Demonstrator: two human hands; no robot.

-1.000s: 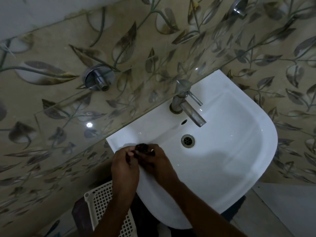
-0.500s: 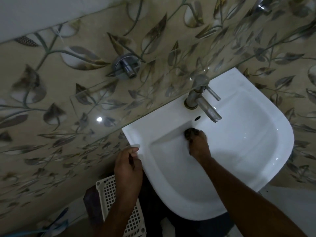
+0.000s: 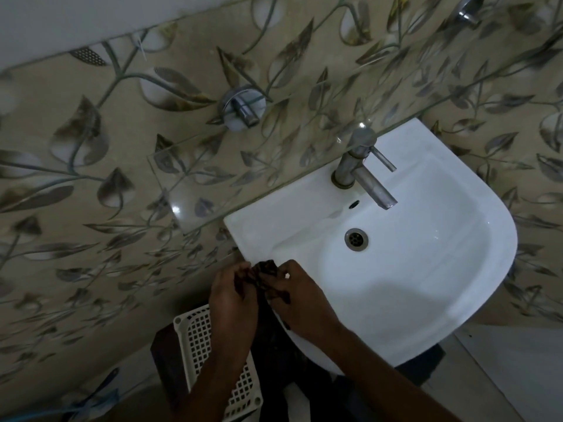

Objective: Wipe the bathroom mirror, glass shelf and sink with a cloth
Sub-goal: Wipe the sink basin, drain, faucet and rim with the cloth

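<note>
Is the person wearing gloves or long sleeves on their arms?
No. The left hand and right hand are bare, with no gloves. Both forearms are uncovered as far as the picture's bottom edge, so no sleeves show. No watch or bracelet shows on either wrist.

This is a home bathroom, seen from above in dim light. A white wall-hung sink (image 3: 426,269) with a metal tap (image 3: 362,172) and a round drain (image 3: 355,239) sits against a wall (image 3: 91,178) of glossy beige tiles printed with leaves, and a clear glass shelf (image 3: 243,178) on round metal mounts (image 3: 242,108) runs above it. A white plastic basket (image 3: 198,339) stands on the floor beneath the sink.
</note>
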